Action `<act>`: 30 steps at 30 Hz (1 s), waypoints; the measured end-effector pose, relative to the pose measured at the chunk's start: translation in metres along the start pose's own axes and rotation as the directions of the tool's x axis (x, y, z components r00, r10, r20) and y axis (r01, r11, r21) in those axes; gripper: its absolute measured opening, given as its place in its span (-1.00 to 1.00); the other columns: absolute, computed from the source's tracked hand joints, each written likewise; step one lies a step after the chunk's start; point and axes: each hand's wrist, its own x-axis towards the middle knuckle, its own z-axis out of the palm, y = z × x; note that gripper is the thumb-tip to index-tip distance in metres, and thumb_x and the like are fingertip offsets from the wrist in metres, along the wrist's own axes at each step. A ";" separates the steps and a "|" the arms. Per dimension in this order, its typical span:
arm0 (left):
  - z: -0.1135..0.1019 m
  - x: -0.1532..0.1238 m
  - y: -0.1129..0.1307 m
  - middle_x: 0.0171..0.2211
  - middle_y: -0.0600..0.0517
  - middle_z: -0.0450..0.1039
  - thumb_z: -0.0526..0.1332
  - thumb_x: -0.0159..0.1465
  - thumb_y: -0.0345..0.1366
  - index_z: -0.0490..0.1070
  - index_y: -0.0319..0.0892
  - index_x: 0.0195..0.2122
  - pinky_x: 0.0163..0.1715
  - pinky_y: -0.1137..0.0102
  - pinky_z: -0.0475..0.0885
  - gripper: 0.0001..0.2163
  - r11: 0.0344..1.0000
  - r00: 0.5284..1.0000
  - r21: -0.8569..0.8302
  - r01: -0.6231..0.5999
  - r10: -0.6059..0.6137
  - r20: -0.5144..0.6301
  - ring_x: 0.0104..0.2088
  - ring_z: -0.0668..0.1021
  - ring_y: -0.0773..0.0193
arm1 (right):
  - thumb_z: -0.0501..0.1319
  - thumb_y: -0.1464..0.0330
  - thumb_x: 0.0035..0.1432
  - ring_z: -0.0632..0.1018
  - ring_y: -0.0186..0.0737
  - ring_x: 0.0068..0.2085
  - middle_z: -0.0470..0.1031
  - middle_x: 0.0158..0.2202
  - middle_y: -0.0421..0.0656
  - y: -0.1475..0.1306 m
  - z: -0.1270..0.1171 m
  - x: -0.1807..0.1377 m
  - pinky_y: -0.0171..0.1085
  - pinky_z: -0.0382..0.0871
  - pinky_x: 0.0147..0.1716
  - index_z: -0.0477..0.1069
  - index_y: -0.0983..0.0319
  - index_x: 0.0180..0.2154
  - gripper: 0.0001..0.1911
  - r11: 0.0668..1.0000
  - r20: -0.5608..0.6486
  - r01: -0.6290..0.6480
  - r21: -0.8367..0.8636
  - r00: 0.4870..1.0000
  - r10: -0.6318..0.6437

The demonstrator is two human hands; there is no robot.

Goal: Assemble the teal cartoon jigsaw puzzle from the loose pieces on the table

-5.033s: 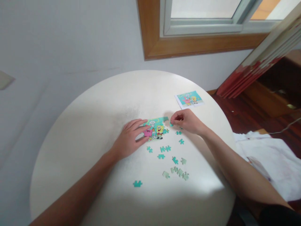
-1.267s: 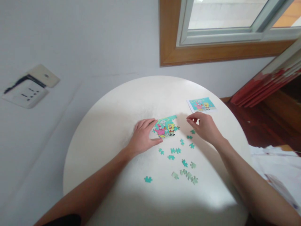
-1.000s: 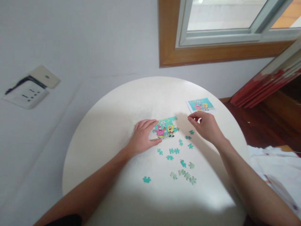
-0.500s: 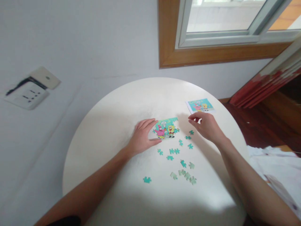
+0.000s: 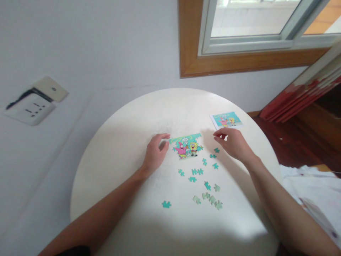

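A partly joined jigsaw puzzle [image 5: 186, 146] with cartoon figures lies near the middle of the white table. My left hand [image 5: 154, 153] rests at its upper left corner, fingers curved and thumb apart, with nothing visible in it. To the right of the puzzle, my right hand [image 5: 230, 140] hovers with thumb and fingertips pinched together; anything between them is too small to make out. Loose teal puzzle pieces [image 5: 192, 179] are scattered in front of the puzzle, and several pale green pieces [image 5: 212, 200] lie nearer to me. One teal piece [image 5: 166, 204] sits apart at the front.
Behind my right hand lies a picture card [image 5: 227, 120] showing the same cartoon scene. The round white table [image 5: 119, 142] stands against the wall, below a wood-framed window [image 5: 191, 65]. A wall socket [image 5: 34, 108] is at the left, a red curtain [image 5: 285, 106] at the right.
My left hand has drawn back to the left, uncovering the puzzle's left side, and its fingers have curled closer to the thumb. My right hand has hardly moved.
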 end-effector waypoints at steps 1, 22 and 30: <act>0.000 0.000 0.000 -0.07 -0.02 0.54 0.15 0.32 -0.38 0.44 -0.14 -0.05 0.09 0.19 0.42 -0.80 1.000 1.000 0.005 -0.002 0.002 -0.003 -0.01 0.54 0.18 | 0.23 0.41 0.14 0.53 -0.17 -0.36 0.60 -0.35 -0.10 0.000 0.000 0.000 -0.20 0.35 -0.32 0.58 0.25 -0.29 -0.85 1.000 0.002 -0.007 -0.005 1.000 0.007; 0.003 0.001 -0.006 -0.13 0.00 0.56 0.15 0.28 -0.43 0.47 -0.15 -0.10 0.08 0.22 0.41 -0.79 0.999 1.000 -0.043 0.019 -0.020 -0.015 -0.05 0.56 0.19 | 0.18 0.46 0.16 0.58 -0.12 -0.27 0.64 -0.26 -0.06 -0.005 0.004 -0.002 -0.22 0.37 -0.24 0.61 0.25 -0.28 -0.79 0.998 0.177 0.047 -0.039 0.984 -0.039; 0.003 0.000 -0.006 -0.13 0.00 0.56 0.15 0.28 -0.44 0.48 -0.15 -0.10 0.06 0.24 0.41 -0.79 1.000 1.000 -0.022 -0.003 0.002 -0.011 -0.07 0.55 0.20 | 0.16 0.40 0.18 0.57 -0.16 -0.35 0.61 -0.38 -0.09 -0.003 0.008 0.000 -0.23 0.38 -0.26 0.58 0.24 -0.31 -0.81 1.000 0.017 -0.019 -0.016 1.000 0.019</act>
